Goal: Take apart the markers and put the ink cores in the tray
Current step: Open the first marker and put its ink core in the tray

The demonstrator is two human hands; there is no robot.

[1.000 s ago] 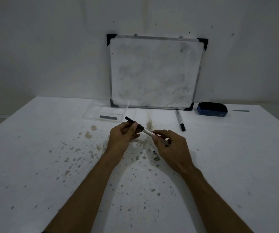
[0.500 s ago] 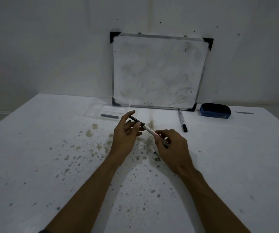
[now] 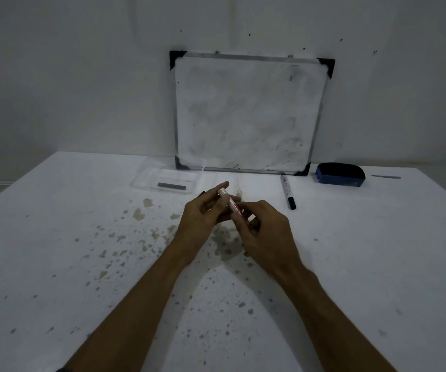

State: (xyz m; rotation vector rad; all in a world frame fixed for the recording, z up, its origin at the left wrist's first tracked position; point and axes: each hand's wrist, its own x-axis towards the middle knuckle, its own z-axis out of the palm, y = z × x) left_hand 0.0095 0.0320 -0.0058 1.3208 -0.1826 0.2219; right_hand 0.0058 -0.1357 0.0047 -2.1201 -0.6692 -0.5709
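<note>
A white marker barrel (image 3: 230, 204) with red print is held tilted above the table's middle, its pale open end pointing up and away. My right hand (image 3: 266, 229) grips its lower end. My left hand (image 3: 204, 217) is curled beside its upper end, fingertips against it; a small black tip (image 3: 202, 193) shows behind the fingers, the rest hidden. The clear plastic tray (image 3: 146, 181) lies further back on the left with one dark grey ink core (image 3: 170, 185) in it. A second whole marker (image 3: 287, 190) lies on the table to the right.
A smudged whiteboard (image 3: 248, 114) leans on the wall behind the tray. A blue eraser (image 3: 339, 174) and a thin grey strip (image 3: 385, 177) lie at the back right. The white table (image 3: 82, 264) is speckled with stains.
The black piece that stuck out of the barrel's upper end has come off into my left hand. The barrel's pale end is now bare. Both hands rose slightly.
</note>
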